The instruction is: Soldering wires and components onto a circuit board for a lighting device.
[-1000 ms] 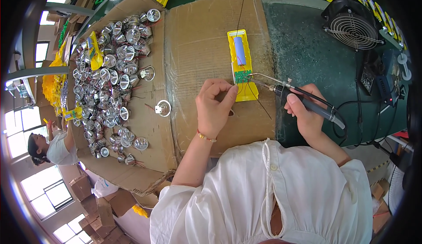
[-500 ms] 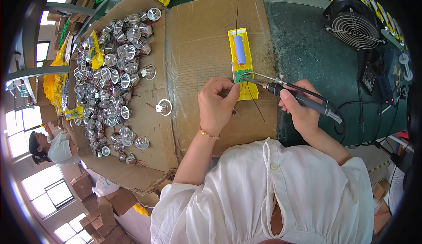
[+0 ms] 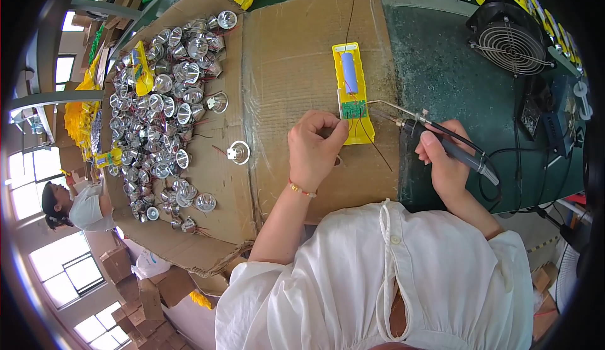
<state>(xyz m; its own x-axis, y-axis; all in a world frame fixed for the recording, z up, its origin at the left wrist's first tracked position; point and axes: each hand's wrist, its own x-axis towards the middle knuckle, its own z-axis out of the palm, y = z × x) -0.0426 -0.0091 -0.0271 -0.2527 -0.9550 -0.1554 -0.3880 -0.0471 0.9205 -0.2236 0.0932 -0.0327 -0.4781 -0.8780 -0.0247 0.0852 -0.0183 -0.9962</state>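
Note:
On the cardboard in front of me lies a yellow plastic housing [image 3: 358, 134], holding a blue-violet battery cell [image 3: 349, 72] and a small green circuit board [image 3: 353, 109]. A dark thin wire runs off each end. My left hand [image 3: 313, 148] is at the board's lower left corner, thumb and forefinger pinched; whatever they grip is hidden. In my right hand [image 3: 449, 167] is a soldering iron [image 3: 465, 156] with a black and grey handle. Its tip, with a thin metal feed tube [image 3: 397, 107] alongside, points left and sits just right of the board.
At left, a cardboard box [image 3: 214, 249] holds many silvery reflector cups [image 3: 183, 111] and a yellow housing [image 3: 143, 75]. One loose reflector [image 3: 238, 152] lies by its right side. A black fan [image 3: 509, 44] stands at far right, near cables. Another person [image 3: 88, 208] is beyond the box.
My right hand has drawn the soldering iron and feed tube back to the right, off the circuit board. My left hand keeps its pinch at the board's edge.

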